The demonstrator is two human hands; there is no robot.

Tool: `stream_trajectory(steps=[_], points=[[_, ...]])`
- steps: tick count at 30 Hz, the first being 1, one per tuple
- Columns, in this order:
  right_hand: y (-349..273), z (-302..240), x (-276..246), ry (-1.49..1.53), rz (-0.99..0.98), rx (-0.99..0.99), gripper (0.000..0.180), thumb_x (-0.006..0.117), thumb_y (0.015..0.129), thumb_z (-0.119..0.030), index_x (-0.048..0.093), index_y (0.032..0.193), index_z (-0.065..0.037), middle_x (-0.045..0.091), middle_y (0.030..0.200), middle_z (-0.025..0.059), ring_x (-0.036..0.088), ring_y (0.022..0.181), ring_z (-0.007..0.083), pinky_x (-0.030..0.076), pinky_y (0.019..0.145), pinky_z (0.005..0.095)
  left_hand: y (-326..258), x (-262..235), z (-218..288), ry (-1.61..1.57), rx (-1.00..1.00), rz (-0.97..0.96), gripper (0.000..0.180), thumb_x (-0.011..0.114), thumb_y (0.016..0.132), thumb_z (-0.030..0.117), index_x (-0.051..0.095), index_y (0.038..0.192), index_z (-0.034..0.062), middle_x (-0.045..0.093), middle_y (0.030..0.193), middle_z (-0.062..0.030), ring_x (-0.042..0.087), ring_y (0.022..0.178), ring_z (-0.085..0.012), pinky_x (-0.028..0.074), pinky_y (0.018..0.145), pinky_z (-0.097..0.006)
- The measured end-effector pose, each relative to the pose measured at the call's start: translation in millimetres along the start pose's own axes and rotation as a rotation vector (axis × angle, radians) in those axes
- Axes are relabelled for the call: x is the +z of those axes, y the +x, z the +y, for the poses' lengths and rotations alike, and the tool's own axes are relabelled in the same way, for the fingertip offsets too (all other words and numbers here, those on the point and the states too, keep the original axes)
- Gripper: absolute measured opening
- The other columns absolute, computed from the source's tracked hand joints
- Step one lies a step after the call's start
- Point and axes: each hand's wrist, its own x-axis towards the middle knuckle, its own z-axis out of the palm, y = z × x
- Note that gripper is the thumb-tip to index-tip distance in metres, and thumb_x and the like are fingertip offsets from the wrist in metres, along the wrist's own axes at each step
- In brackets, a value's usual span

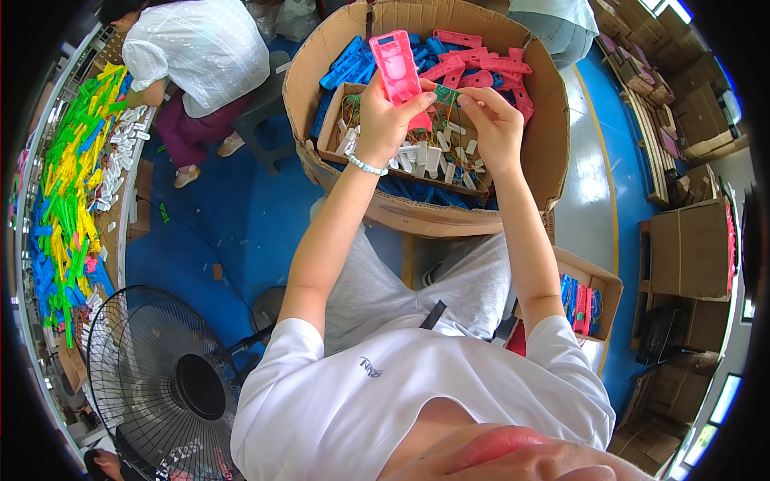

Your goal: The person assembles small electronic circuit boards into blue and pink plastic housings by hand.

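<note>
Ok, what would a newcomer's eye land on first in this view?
Probably the bright pink shell in the left hand, over the big cardboard box, with a small green board pinched in the right hand beside it. Next, perhaps the heap of green, yellow and blue parts at far left and the black fan at lower left.

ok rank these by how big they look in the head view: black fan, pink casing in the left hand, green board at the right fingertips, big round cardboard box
1. Big round cardboard box
2. Black fan
3. Pink casing
4. Green board, partly hidden
</note>
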Motion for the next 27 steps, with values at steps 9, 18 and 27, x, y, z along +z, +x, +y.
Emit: stream_trajectory(steps=[9, 18, 27], points=[[-15, -17, -1, -0.075, 0.083, -0.002, 0.013, 0.068, 0.088, -0.002, 0.07, 0.099, 0.004, 0.066, 0.083, 0.0024, 0.057, 0.076, 0.0087, 0.045, 0.069, 0.0225, -18, 16, 11, 0.24, 0.186, 0.059, 0.031, 0.075, 0.08, 0.003, 0.057, 0.105, 0.0015, 0.072, 0.096, -0.0079, 0.067, 0.081, -0.0117, 0.054, 0.075, -0.027], [-25, -55, -9, 0.19, -0.127, 0.263, 0.015, 0.068, 0.09, -0.006, 0.071, 0.101, 0.005, 0.07, 0.086, 0.0034, 0.061, 0.078, 0.0067, 0.049, 0.07, 0.0213, -12, 12, 27, -0.43, -0.107, -0.018, 0.03, 0.052, 0.099, 0.024, 0.058, 0.114, -0.0006, 0.068, 0.098, -0.0103, 0.067, 0.077, -0.0155, 0.055, 0.071, -0.031], [-25, -57, -1, 0.031, -0.082, 0.222, 0.016, 0.07, 0.088, -0.008, 0.071, 0.099, 0.004, 0.069, 0.078, 0.0043, 0.061, 0.072, 0.0073, 0.049, 0.066, 0.0217, -35, 33, 31, -0.229, 0.091, 0.108, 0.025, 0.056, 0.096, 0.006, 0.061, 0.119, -0.0039, 0.066, 0.116, -0.0105, 0.064, 0.099, -0.0139, 0.051, 0.086, -0.028]])
